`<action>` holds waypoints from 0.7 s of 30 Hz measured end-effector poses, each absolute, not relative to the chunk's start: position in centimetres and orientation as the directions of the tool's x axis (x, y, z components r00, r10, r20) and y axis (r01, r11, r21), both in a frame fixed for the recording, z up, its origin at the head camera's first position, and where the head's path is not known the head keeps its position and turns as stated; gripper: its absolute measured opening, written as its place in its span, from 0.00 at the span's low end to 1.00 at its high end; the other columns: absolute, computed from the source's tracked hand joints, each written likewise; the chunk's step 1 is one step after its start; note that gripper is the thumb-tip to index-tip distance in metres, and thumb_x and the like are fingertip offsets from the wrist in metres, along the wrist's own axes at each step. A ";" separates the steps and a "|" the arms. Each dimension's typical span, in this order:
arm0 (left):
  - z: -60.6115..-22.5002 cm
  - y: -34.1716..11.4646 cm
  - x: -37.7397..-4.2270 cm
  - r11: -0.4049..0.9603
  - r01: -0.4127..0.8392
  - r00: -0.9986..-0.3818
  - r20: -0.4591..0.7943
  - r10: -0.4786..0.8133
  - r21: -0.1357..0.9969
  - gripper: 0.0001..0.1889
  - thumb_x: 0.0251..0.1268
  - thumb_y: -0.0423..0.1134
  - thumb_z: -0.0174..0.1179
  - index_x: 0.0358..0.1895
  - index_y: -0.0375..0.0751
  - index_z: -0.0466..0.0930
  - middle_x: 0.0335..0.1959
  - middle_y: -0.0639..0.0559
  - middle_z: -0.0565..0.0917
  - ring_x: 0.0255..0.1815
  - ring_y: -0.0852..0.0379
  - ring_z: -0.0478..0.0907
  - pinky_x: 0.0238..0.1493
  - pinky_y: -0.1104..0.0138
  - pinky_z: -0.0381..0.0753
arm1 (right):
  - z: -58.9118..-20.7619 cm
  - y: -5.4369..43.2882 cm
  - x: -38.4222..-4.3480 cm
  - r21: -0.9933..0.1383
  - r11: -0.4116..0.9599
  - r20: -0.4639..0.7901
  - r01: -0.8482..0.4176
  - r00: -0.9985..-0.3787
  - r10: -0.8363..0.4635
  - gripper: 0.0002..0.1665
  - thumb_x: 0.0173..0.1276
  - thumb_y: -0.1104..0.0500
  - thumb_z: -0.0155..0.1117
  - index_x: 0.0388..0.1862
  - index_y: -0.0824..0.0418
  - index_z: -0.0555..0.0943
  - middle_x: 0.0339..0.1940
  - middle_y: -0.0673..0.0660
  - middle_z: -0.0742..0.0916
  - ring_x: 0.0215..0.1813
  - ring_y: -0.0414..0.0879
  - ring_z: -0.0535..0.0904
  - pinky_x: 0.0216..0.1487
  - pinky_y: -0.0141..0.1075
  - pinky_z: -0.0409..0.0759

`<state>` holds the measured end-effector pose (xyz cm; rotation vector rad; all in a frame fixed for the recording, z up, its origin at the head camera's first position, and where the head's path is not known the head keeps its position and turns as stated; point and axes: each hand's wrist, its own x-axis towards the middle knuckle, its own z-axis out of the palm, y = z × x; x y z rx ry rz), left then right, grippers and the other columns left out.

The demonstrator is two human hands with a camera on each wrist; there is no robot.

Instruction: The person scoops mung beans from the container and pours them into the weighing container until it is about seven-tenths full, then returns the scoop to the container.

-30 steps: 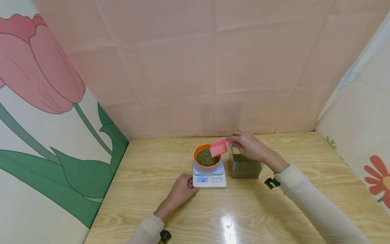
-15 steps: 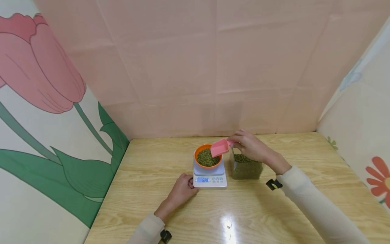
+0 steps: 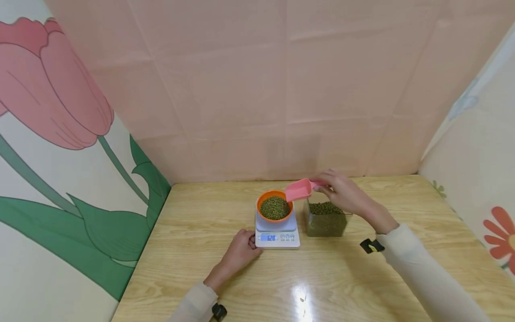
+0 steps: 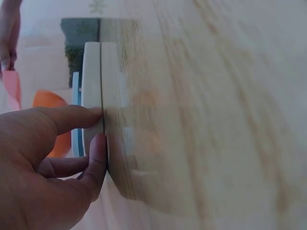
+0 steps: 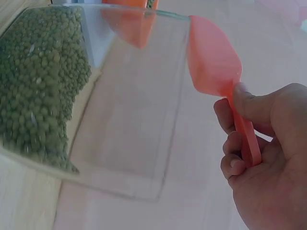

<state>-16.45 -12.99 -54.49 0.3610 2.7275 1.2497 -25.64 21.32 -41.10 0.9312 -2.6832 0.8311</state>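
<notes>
My right hand (image 3: 342, 190) grips the handle of a pink scoop (image 3: 298, 190), held in the air beside the bowl's right rim. The scoop looks empty in the right wrist view. Green mung beans (image 3: 275, 209) fill much of an orange bowl (image 3: 259, 216), which sits on a white kitchen scale (image 3: 277, 245). The lit display seems to read 628. At the scale's front left corner, my left hand (image 3: 241, 247) pinches the edge between thumb and curled fingers; the left wrist view shows fingertips (image 4: 97, 146) against its side.
Just right of the scale stands a clear container (image 3: 326, 227) partly filled with mung beans, below my right hand. The wooden table (image 3: 193, 214) meets a pink covered wall (image 3: 241, 156) at the back. Patterned walls flank both sides.
The scoop has lifted and drawn back to the right with my right hand, away from over the bowl. The display went from about 607 to 628. My left hand stays put.
</notes>
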 end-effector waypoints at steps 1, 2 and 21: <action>-54.5 -13.0 -16.4 0.629 0.164 -0.965 -0.011 0.264 0.760 0.16 0.63 0.33 0.73 0.52 0.33 0.85 0.40 0.49 0.77 0.39 0.60 0.73 0.35 0.75 0.77 | -40.9 21.5 -25.5 -0.454 0.648 0.341 -0.612 -0.791 -0.508 0.17 0.76 0.64 0.68 0.61 0.65 0.85 0.58 0.64 0.89 0.59 0.60 0.85 0.70 0.63 0.76; -54.4 -13.0 -16.4 0.629 0.161 -0.965 -0.013 0.262 0.761 0.16 0.63 0.33 0.73 0.52 0.32 0.85 0.40 0.49 0.77 0.39 0.60 0.73 0.35 0.75 0.77 | -40.8 21.7 -25.4 -0.455 0.652 0.343 -0.607 -0.795 -0.501 0.17 0.76 0.64 0.68 0.61 0.65 0.85 0.57 0.63 0.89 0.58 0.59 0.85 0.65 0.61 0.80; -54.3 -12.9 -16.3 0.629 0.154 -0.966 -0.018 0.257 0.762 0.20 0.62 0.32 0.74 0.56 0.28 0.83 0.41 0.46 0.77 0.39 0.58 0.73 0.35 0.74 0.76 | -39.9 25.5 -24.3 -0.309 0.680 0.471 -0.665 -0.728 -0.498 0.14 0.71 0.68 0.72 0.54 0.65 0.87 0.48 0.58 0.90 0.50 0.53 0.83 0.49 0.52 0.83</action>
